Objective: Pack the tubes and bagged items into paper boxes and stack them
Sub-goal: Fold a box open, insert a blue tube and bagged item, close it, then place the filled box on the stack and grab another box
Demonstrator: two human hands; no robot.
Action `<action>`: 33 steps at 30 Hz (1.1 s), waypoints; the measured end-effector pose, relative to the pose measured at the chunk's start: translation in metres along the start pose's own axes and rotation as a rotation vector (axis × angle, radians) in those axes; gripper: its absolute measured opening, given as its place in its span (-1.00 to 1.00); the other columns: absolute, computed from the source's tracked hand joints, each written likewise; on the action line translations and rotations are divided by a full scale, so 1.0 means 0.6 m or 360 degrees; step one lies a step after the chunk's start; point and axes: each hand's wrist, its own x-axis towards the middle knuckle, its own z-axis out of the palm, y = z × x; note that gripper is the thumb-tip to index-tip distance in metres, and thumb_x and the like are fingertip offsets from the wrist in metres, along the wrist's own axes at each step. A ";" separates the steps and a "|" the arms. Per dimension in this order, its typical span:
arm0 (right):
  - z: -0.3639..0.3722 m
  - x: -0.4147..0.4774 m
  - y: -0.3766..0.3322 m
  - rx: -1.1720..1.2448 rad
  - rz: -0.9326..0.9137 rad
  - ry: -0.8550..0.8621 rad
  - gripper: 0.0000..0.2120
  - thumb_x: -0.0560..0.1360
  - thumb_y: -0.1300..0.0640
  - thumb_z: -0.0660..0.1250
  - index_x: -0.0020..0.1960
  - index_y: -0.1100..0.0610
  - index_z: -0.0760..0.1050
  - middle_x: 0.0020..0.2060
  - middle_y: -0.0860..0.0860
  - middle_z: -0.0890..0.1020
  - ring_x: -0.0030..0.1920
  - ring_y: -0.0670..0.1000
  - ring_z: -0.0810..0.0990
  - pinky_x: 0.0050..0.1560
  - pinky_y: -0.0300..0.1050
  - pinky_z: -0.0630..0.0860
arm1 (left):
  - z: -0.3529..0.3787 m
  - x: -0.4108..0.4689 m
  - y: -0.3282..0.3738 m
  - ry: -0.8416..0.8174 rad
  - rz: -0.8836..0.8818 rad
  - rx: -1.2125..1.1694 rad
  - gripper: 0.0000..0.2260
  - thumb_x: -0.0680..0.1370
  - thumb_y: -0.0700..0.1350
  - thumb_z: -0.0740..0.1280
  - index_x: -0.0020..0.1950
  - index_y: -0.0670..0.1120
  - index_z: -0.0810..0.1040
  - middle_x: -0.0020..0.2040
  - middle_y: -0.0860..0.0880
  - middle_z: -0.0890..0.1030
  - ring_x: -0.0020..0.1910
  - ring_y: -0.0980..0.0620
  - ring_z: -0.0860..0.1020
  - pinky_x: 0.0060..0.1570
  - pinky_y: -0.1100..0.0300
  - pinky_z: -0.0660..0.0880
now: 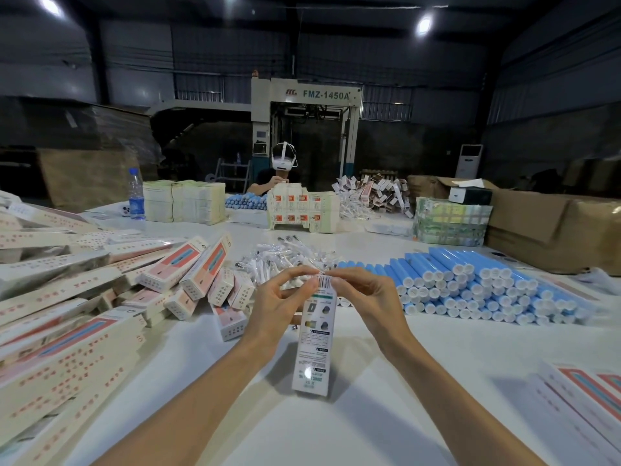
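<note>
**Both hands are pinching the far end of one paper box**

We are holding a long, narrow white paper box with green print and a barcode (314,341) above the white tabletop (369,425). It is running lengthwise from 12 o'clock down to 6 o'clock, with its near end pointing back at us.

Our left hand (277,306) is coming in from 8 o'clock. Its thumb and forefinger are curling onto the box's far end from the left, and the other fingers are bending loosely beside the box.

Our right hand (368,297) is coming in from 4 o'clock. It is pinching the same end at the barcode, with its fingertips (331,276) almost meeting those of the left hand. The end is blurring there, so we cannot tell how the flap is sitting.

A heap of small clear-bagged items (285,258) is lying just beyond our fingers at 12 o'clock. Stacked light-blue tubes with white caps (477,284) are lying at 2 o'clock. A pile of long cream and pink printed paper boxes (100,297) is sprawling at 9 o'clock. Across the table at 12 o'clock, another person (284,169) is sitting.
</note>
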 end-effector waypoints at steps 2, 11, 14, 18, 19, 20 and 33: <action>0.006 -0.004 0.004 0.0067 0.0109 0.0017 -0.81 0.63 0.13 0.43 0.22 0.05 0.72 0.09 0.01 0.76 0.14 0.05 0.73 0.17 -0.05 0.62 | 0.004 -0.001 -0.001 0.0008 -0.0031 -0.0032 -0.73 0.59 0.07 0.52 0.27 0.08 0.66 0.05 -0.12 0.77 0.03 -0.15 0.76 -0.18 0.04 0.68; -0.017 -0.070 -0.019 0.0277 0.0643 -0.0324 -0.48 0.65 -0.31 0.20 0.43 0.01 0.51 0.22 0.13 0.69 0.23 0.19 0.68 0.21 0.20 0.65 | 0.052 -0.010 0.014 -0.0042 -0.0152 -0.0402 -0.68 0.58 0.00 0.45 0.31 0.01 0.54 0.05 -0.15 0.76 0.02 -0.11 0.72 -0.06 0.04 0.69; -0.053 -0.105 -0.052 0.0063 0.0607 -0.0235 -0.56 0.68 -0.28 0.17 0.36 -0.04 0.56 0.15 0.09 0.70 0.12 0.09 0.71 0.12 0.02 0.67 | 0.092 -0.018 0.010 -0.0098 -0.0055 -0.0260 -0.75 0.62 0.05 0.42 0.29 0.10 0.57 0.10 -0.07 0.75 0.18 -0.07 0.69 0.25 -0.04 0.60; -0.141 -0.136 -0.105 -0.0477 0.0476 0.0022 -0.68 0.68 -0.24 0.23 0.32 -0.14 0.57 0.09 -0.07 0.71 0.04 -0.05 0.70 0.01 -0.15 0.63 | 0.167 -0.030 0.007 -0.0202 -0.0063 -0.0065 -0.70 0.65 0.08 0.42 0.37 0.19 0.51 0.29 0.09 0.64 0.30 0.08 0.61 0.31 0.01 0.57; -0.174 -0.142 -0.117 -0.0615 0.0456 0.0113 -0.66 0.68 -0.23 0.24 0.36 -0.13 0.55 0.11 -0.07 0.69 0.04 -0.09 0.68 -0.01 -0.16 0.59 | 0.186 -0.035 0.005 -0.0259 -0.0078 -0.0016 -0.74 0.68 0.00 0.41 0.36 0.15 0.52 0.26 0.08 0.65 0.26 0.09 0.62 0.30 0.03 0.59; -0.211 -0.148 -0.129 -0.0768 0.0453 0.0201 -0.63 0.69 -0.21 0.24 0.41 -0.10 0.52 0.14 -0.08 0.66 0.03 -0.17 0.65 -0.02 -0.19 0.53 | 0.204 -0.042 -0.001 -0.0350 -0.0059 0.0102 -0.79 0.70 -0.07 0.39 0.32 0.12 0.56 0.23 0.09 0.67 0.24 0.10 0.63 0.29 0.06 0.59; -0.616 -0.288 -0.173 -0.2711 0.1084 0.0447 -0.63 0.70 0.01 0.24 0.43 0.17 0.35 0.35 0.19 0.52 0.34 0.27 0.50 0.29 0.15 0.47 | 0.374 -0.131 -0.034 -0.1147 0.0521 0.0810 -0.75 0.70 -0.17 0.35 0.19 0.22 0.59 0.24 0.26 0.58 0.29 0.31 0.49 0.24 0.34 0.49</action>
